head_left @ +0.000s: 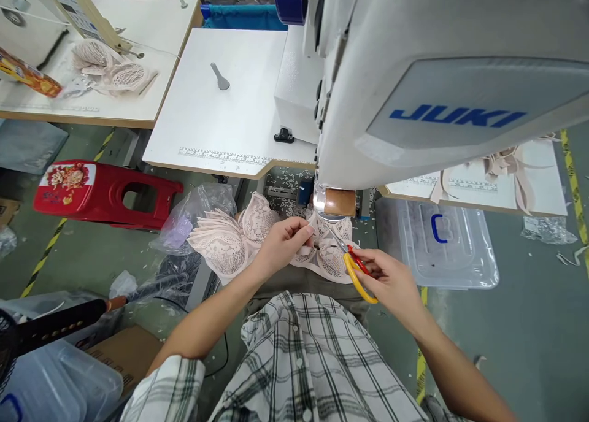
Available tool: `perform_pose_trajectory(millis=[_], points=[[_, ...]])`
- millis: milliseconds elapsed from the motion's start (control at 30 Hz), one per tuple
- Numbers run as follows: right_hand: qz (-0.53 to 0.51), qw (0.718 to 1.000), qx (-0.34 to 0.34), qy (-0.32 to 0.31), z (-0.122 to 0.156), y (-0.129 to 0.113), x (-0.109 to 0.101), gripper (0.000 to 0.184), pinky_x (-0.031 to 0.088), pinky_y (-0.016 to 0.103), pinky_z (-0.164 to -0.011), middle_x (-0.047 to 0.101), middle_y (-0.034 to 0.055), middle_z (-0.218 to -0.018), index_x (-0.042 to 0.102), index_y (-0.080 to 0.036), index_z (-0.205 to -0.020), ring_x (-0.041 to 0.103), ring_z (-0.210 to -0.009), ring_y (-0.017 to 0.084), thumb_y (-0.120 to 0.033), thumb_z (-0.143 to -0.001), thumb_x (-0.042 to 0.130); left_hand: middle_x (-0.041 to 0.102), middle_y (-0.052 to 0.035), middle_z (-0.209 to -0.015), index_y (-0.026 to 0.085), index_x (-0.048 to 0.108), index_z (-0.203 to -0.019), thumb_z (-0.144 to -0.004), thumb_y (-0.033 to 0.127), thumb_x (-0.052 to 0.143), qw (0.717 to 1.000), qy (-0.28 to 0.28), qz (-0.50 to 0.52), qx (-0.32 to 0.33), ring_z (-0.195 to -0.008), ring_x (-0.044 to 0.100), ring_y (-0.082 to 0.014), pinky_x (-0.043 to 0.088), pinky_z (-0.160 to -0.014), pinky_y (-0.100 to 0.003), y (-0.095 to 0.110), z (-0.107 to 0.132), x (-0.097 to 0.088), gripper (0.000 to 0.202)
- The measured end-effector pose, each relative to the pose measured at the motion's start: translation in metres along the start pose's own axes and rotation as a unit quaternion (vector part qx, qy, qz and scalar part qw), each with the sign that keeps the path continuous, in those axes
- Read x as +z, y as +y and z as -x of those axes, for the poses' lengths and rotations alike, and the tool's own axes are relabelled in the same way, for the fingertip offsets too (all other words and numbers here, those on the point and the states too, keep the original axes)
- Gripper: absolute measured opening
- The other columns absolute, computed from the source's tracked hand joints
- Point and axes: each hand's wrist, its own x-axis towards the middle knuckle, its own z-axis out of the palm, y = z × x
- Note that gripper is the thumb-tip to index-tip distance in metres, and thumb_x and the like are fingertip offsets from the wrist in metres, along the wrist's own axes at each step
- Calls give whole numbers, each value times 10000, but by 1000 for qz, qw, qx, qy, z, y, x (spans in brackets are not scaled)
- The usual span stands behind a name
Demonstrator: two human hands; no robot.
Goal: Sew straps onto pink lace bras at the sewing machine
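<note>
In the head view my right hand (384,276) grips scissors (354,275) with one yellow and one red handle loop. Their blades point up and left, toward the sewing machine's needle area. My left hand (288,241) is closed, thumb and fingers pinching part of a pale pink lace bra (334,259) just left of the blade tips. The bra hangs in front of the sewing machine (405,91), over my lap. Left of my left wrist lies a stack of similar lace bras (223,244). The exact bit pinched is hidden by my fingers.
A white table (230,115) with a ruler strip holds a grey tool (219,77). A red stool (105,192) stands left, a clear plastic box (448,244) right. Pink straps (515,170) lie on the right table. A black fan handle (59,321) juts in at lower left.
</note>
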Motion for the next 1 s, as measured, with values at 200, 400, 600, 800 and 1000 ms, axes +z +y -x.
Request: perform_pose_trajectory(millis=[200, 400, 600, 800, 1000], points=[[97, 994, 38, 44, -22, 21, -46, 321, 517, 317, -500, 716, 37, -750, 747, -251, -1009, 621, -552, 178, -439, -759, 679, 570, -6, -649, 189, 615, -715, -881, 342, 517, 981, 78, -140, 107, -616, 502, -136, 380, -581, -244, -4, -1, -9, 246], [297, 938, 28, 176, -110, 20, -117, 286, 505, 469, -766, 722, 148, -1002, 697, -192, -1055, 661, -900, 314, -364, -850, 595, 607, 9, -644, 200, 672, -1025, -877, 278, 499, 947, 73, -287, 123, -567, 519, -146, 377, -566, -242, -2, -5, -22, 241], [208, 946, -112, 223, -101, 0, -99, 288, 511, 511, -898, 681, 134, -1082, 670, -202, -1053, 624, -1035, 316, -406, -896, 541, 723, -57, -808, 181, 641, -1034, -944, 231, 434, 930, -58, -343, 122, -676, 655, -194, 456, -594, -260, 15, -12, -46, 232], [50, 970, -114, -210, -30, -19, -7, 613, 488, 464, -1036, 632, 146, -1318, 658, -217, -1260, 596, -1217, 310, -645, -822, 650, 671, -91, -856, 186, 609, -801, -969, 218, 467, 841, -4, -468, 273, -852, 598, -239, 478, -815, -391, 13, -9, -23, 222], [-190, 975, -82, -81, -27, -25, 16, 789, 527, 443, -957, 693, 131, -1133, 623, -210, -1245, 652, -1099, 303, -844, -805, 453, 547, -6, -600, 192, 509, -737, -1065, 379, 266, 784, 37, -459, 416, -541, 479, -149, 365, -548, -279, 20, 3, 26, 448]])
